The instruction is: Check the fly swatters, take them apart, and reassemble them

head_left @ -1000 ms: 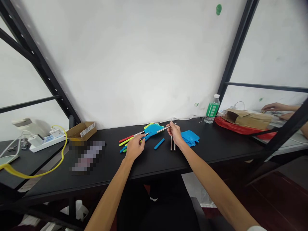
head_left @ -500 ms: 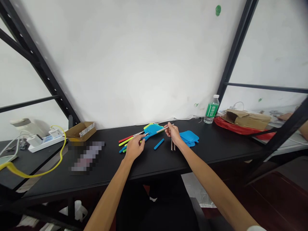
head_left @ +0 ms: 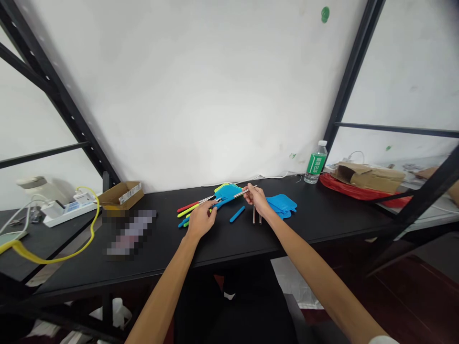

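My left hand [head_left: 200, 220] is closed on the near end of a thin metal rod [head_left: 239, 193], close to a blue grip. My right hand [head_left: 255, 198] pinches the same rod near its far end. Under the rod lies a blue swatter head [head_left: 227, 192] on a pile with red, yellow-green and blue handles [head_left: 189, 209]. A loose blue grip [head_left: 237, 214] lies between my hands. Two short metal rods [head_left: 256, 217] rest by my right wrist. More blue swatter heads [head_left: 283, 204] are stacked to the right.
On the black table [head_left: 215, 239], an open cardboard box [head_left: 120, 194] stands at the back left, a green-labelled water bottle [head_left: 316, 163] at the back right. A power strip [head_left: 68, 210] and yellow cable [head_left: 50, 258] lie left. A brown paper bag [head_left: 369, 176] on red material lies right, behind black rack posts.
My right hand has slid a little to the left along the rod, toward my left hand. Another person's hand at the far right has gone out of view.
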Available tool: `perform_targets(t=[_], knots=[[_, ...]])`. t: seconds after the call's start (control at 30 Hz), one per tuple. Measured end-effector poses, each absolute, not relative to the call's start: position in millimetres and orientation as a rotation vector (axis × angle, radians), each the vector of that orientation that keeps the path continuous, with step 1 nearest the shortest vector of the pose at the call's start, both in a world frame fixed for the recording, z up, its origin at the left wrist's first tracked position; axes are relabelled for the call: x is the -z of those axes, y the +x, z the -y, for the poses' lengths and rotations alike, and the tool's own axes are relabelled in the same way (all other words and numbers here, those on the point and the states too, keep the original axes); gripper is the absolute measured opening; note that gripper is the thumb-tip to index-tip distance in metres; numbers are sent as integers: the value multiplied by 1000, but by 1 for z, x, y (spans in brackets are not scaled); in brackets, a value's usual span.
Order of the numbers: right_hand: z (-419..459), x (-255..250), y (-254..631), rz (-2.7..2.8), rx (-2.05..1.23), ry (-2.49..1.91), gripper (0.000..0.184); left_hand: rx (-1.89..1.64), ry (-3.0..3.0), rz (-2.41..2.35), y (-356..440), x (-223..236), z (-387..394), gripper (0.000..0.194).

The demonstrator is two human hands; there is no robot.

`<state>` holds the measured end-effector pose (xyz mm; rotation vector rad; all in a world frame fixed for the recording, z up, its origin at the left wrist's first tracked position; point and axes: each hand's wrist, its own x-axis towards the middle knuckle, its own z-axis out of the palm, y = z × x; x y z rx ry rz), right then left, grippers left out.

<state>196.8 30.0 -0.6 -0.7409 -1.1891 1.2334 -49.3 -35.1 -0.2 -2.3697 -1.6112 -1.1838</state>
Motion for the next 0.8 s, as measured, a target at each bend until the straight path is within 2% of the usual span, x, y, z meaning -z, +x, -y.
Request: perform_targets(t=[0.8], knots=[[-28, -1, 195, 1179, -1307, -687, 50, 1197, -2411, 1604, -49, -4, 37, 39]])
